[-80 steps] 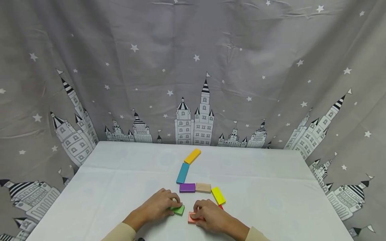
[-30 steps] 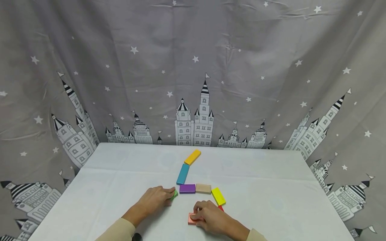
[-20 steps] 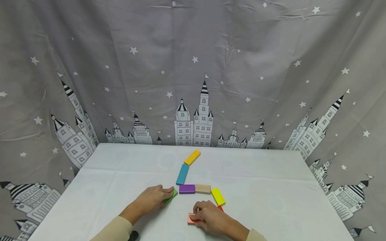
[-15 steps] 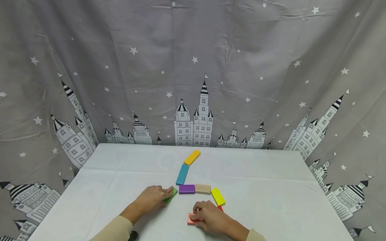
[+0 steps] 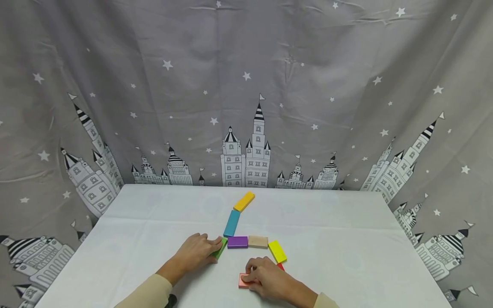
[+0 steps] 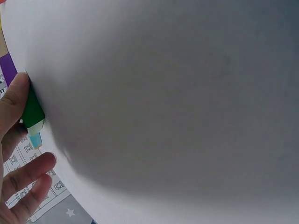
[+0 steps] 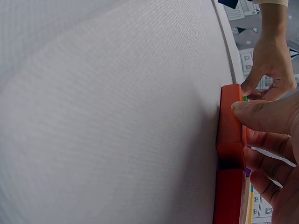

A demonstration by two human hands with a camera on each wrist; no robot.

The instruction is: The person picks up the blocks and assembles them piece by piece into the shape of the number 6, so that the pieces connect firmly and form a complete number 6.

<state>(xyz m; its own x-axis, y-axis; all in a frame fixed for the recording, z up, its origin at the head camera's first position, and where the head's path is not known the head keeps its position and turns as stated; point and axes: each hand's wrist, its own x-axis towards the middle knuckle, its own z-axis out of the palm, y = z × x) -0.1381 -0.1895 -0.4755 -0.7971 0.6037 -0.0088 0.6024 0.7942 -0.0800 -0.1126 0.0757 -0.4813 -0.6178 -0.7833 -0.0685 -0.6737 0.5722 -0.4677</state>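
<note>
Left hand (image 5: 195,253): closed to a pinch on green block (image 5: 221,251) — just left of purple block (image 5: 237,242). Right hand (image 5: 269,277): curled, pinching pink block (image 5: 242,283) — on purple block's near side. Beyond purple block: teal block (image 5: 231,223); right of it: tan block (image 5: 257,242).

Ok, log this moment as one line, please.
left grip: pinches green block near blue block and purple block | right grip: holds pink block | red block: partly hidden behind right grip in head view
</note>
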